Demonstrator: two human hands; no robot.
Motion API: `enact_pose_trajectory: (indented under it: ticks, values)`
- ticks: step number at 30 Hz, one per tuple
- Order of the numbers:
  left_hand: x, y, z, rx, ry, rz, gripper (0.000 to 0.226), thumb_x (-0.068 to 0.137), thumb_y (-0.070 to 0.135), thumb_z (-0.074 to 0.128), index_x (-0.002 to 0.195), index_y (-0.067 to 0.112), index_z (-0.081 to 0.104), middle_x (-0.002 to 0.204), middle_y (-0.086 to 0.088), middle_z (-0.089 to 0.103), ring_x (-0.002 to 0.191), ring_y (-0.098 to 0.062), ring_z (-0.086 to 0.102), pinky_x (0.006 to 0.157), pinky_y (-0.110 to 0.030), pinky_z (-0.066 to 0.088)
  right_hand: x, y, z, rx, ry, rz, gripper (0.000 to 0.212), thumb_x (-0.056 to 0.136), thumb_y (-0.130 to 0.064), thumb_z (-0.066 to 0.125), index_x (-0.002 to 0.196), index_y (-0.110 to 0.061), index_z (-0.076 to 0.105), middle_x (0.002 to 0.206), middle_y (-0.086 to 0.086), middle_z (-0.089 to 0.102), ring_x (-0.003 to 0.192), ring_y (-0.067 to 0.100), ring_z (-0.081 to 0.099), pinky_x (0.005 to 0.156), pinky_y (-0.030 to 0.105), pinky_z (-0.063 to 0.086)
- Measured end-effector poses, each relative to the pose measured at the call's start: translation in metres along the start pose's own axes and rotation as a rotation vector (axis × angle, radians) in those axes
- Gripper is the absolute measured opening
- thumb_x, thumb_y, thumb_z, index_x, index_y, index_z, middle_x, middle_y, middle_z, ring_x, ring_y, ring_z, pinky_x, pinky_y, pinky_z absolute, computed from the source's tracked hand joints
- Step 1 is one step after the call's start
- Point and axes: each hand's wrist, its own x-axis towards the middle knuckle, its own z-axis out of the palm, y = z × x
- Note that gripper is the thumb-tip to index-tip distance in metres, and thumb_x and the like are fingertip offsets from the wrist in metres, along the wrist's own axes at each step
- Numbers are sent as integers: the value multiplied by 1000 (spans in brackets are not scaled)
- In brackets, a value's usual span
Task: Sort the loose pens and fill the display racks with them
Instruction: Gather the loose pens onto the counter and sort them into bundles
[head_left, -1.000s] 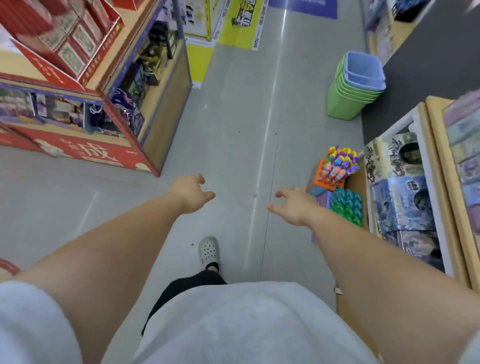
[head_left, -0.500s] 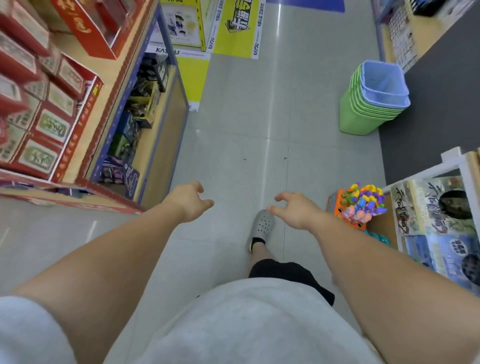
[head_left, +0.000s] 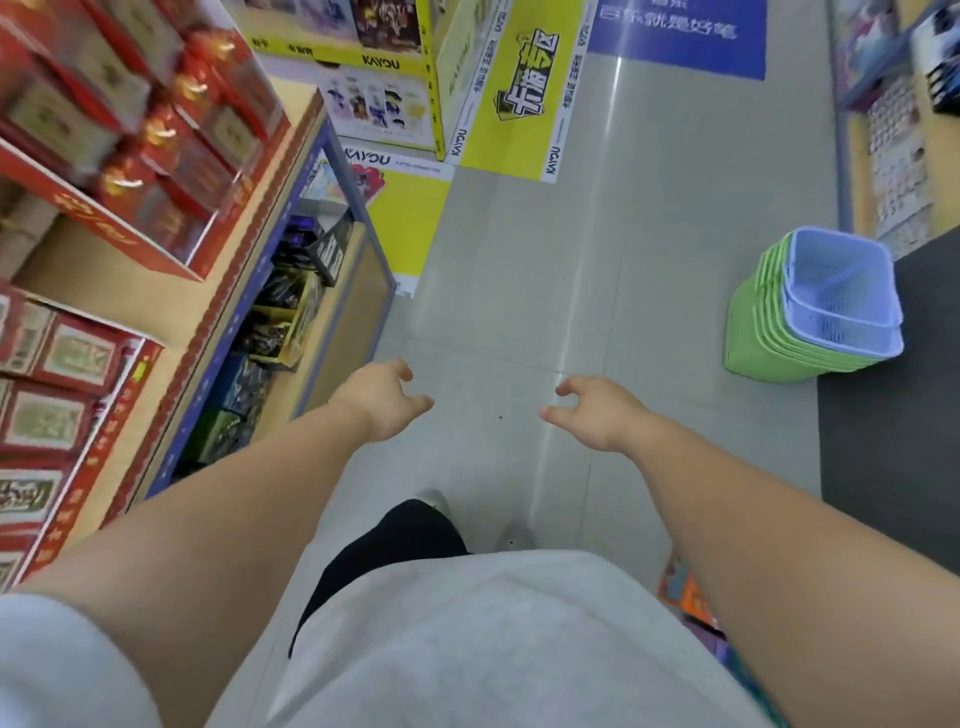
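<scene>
I am in a shop aisle, both arms stretched out over the grey tiled floor. My left hand hangs with loosely curled fingers and holds nothing. My right hand is likewise empty, fingers relaxed and slightly bent. No loose pens are visible. Only an orange corner of the pen display rack shows at the lower right, mostly hidden behind my right arm.
A shelf unit with red boxed goods and dark card boxes lines the left. Stacked green and lilac baskets stand on the floor at right beside a dark mat. Yellow display stands are ahead. Grey floor runs between them.
The view has advanced along the aisle: the pen rack and magazine shelf slid down and out at right, the baskets came nearer. Both hands stayed empty and outstretched.
</scene>
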Motion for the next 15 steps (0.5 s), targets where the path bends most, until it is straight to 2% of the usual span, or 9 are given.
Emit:
enact_pose_trajectory:
  ticks: [6,8,12,15]
  values:
    - [124,35,-72,-27,10,-6,66,91,56,62,144,19,47,142,-11,53,118,-32,59,92,-37,50,106,-36,-81,-31,-10,3,63,90,-62,57,142,-28,48,147,4,43,127,28,52,104,38,44]
    - [171,48,-99,-67,-7,-2,66,93,54,62,146,18,46,145,-10,52,122,-31,56,94,-36,47,144,-55,-110,-18,-1,15,63,90,-61,57,142,-28,48,147,4,43,130,27,49,105,37,43]
    - [256,76,-164,-159,-45,-6,63,94,49,62,145,15,47,139,-10,56,123,-29,55,96,-33,45,207,-97,-171,47,-1,70,60,91,-58,59,141,-26,50,146,7,44,128,26,51,104,37,43]
    - [311,95,-213,-133,-81,23,61,94,48,64,143,13,49,138,-11,57,122,-30,55,94,-33,45,250,-123,-215,71,-8,130,61,92,-57,59,142,-24,49,149,7,44,132,26,49,108,38,41]
